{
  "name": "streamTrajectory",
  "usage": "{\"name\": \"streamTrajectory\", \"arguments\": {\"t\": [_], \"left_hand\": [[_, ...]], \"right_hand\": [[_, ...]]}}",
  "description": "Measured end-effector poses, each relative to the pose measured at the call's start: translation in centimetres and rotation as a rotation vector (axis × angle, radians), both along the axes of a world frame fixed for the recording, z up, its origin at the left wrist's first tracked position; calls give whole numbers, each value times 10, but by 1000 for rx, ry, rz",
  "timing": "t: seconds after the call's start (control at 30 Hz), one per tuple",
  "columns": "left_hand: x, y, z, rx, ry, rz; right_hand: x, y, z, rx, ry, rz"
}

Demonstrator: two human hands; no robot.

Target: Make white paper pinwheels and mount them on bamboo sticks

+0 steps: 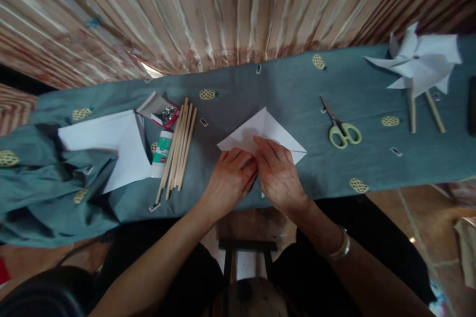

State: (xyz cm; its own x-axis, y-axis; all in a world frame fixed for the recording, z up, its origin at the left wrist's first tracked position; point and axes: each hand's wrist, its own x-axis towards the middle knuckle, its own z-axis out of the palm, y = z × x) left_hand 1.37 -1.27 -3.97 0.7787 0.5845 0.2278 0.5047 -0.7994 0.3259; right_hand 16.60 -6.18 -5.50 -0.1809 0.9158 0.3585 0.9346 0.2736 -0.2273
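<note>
A white sheet of paper (256,126) lies as a diamond on the cloth-covered table, with a crease running from its far corner and a dark line at its right corner. My left hand (234,173) curls its fingers over the near left part of the paper. Close against it, my right hand (277,168) bends over the near right part, its fingers together and on the paper. Both thumbs and the paper's near part are mostly hidden under the hands. A small white tip of paper shows below my right hand.
Scissors (344,131) with green handles lie to the right. Farther right are white paper pinwheels (424,62) on sticks. On the left are wooden sticks (180,151), a glue stick (162,151), a small box of metal pins (165,115) and white paper sheets (128,143). A curtain (238,10) hangs behind.
</note>
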Motion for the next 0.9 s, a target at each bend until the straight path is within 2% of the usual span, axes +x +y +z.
{"name": "streamTrajectory", "arguments": {"t": [0.2, 0.37, 0.53, 0.73, 0.83, 0.9], "left_hand": [[0, 1, -7, 42, -24, -12], [0, 1, -6, 46, -13, -18], [-6, 5, -3, 27, -8, -15], [-26, 22, -2, 58, -72, 74], [-26, 17, 2, 83, -126, 91], [-21, 8, 5, 68, -104, 28]], "right_hand": [[31, 6, 5, -34, 269, -107], [61, 17, 0, -33, 249, -209], [59, 17, 3, -26, 234, -211], [51, 2, 11, -27, 263, -259], [50, -1, 12, -19, 272, -247], [50, -1, 12, -13, 265, -227]]}}
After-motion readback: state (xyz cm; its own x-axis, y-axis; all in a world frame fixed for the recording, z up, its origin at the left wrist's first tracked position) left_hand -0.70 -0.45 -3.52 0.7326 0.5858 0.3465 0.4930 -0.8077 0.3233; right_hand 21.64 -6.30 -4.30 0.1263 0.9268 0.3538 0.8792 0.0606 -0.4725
